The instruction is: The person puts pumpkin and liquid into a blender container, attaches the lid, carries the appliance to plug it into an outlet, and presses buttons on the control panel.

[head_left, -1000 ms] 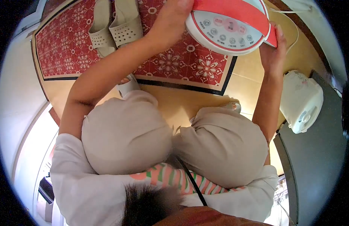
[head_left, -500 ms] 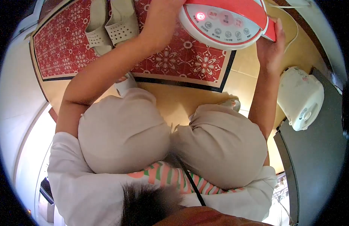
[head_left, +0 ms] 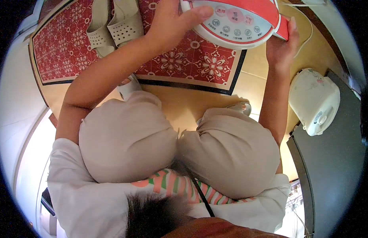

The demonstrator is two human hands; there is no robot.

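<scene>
At the top edge is a red and white electric appliance that looks like a soy milk maker; its upper part lies outside the view. Its oval panel bears pink round buttons and a row of small icons. My left hand holds its left side, thumb laid over the panel's left end beside the pink button. Most of that hand's other fingers are hidden. On the right, my right hand is closed about the red handle.
A red floral mat with a dark border lies on the floor, a pair of beige slippers on it. At right, a white rice-cooker-like appliance stands by a dark grey panel. A white cord curves along the floor.
My left thumb has come onto the panel and now covers the spot where a red light glowed. The whole view has shifted slightly, so things sit a little further left and up.
</scene>
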